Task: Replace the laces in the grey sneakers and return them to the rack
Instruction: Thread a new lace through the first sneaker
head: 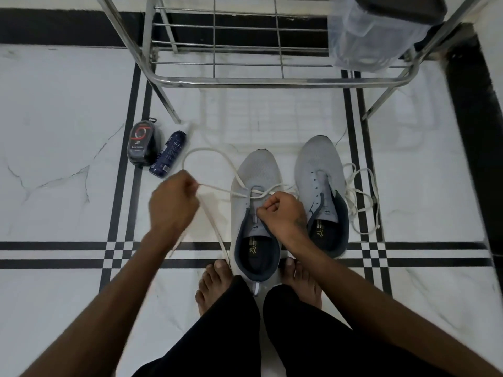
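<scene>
Two grey sneakers stand side by side on the floor, toes toward the rack. The left sneaker (254,172) has a white lace (206,153) threaded through its lowest eyelets, looping out to the left. My left hand (172,205) pinches that lace left of the shoe and holds it taut. My right hand (283,213) is curled over the shoe's tongue and pinches the lace at the eyelets. The right sneaker (319,164) has no lace in it. A second white lace (363,197) lies tangled on the floor to its right.
A metal shoe rack (272,81) stands just beyond the sneakers, with a clear plastic container (375,39) on its right side. A shoe polish pack (143,144) and a dark blue spray bottle (168,155) lie on the floor at the left. My bare feet (215,284) flank the left sneaker's heel.
</scene>
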A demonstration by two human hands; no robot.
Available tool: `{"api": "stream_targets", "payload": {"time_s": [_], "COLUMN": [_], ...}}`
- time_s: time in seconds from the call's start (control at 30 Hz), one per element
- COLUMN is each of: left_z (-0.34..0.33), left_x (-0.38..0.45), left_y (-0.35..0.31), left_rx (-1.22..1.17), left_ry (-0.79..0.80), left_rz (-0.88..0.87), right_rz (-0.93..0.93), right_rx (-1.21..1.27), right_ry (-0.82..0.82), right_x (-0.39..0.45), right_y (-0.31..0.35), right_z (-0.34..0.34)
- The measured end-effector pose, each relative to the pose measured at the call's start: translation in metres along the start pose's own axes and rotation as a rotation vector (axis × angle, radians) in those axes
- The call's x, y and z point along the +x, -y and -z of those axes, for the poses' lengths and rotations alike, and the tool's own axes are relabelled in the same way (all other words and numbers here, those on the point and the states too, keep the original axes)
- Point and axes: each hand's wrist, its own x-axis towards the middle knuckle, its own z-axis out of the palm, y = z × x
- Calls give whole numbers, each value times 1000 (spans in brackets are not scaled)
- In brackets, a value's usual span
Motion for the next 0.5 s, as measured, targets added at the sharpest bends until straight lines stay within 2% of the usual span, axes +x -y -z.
{"api": "stream_targets", "payload": {"time_s": [0.07, 0.1, 0.2, 0.3, 0.4, 0.5], "left_z": [17, 21, 12, -18, -41, -32], "left_x": [-7, -10, -20, -18, -13, -7], "left_y": [24, 32, 21, -24, -54, -43], "left_rx": [35, 108, 299, 200, 178, 241], "left_ry": [-73, -73, -13, 95, 234, 260], "left_rz": [86, 63, -171, -426, -367, -291], "right_rz": [-1, -3, 3, 5, 14, 36], "right_rx": [-4, 2, 5, -4, -13, -33], "right_ry": [4, 6, 5, 7, 8, 3], "right_x": [1, 1, 1, 1, 3, 2], "right_y": [0, 1, 1, 1, 1, 0], "right_z": [0, 1, 1, 1, 1, -1]}}
